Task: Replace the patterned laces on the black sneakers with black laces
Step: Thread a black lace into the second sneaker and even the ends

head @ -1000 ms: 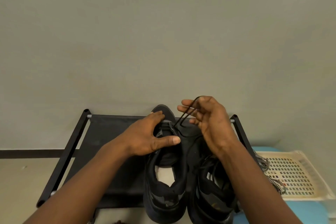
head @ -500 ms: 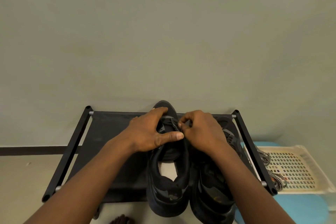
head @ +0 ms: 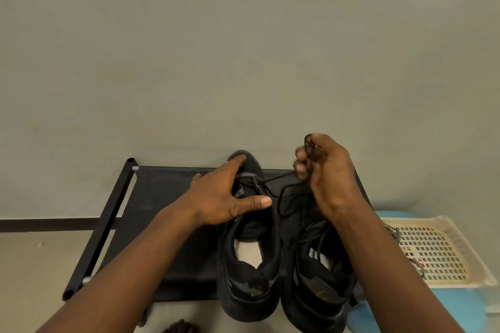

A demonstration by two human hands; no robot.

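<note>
Up right, right hand (head: 327, 170) pinching a black lace (head: 281, 192), probably threaded through the left sneaker (head: 251, 265), left hand (head: 224, 197) spread flat holding that sneaker, right sneaker (head: 316, 292) beside it, both on a black rack (head: 113, 213), patterned laces (head: 392, 232) on the right, over a basket (head: 433, 251).

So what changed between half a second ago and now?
The right hand rose from the left black sneaker's eyelets up and to the right, drawing the thin black lace out with it, gripped in the fingers. The left hand kept steadying that sneaker; both shoes stayed on the black fabric rack.
</note>
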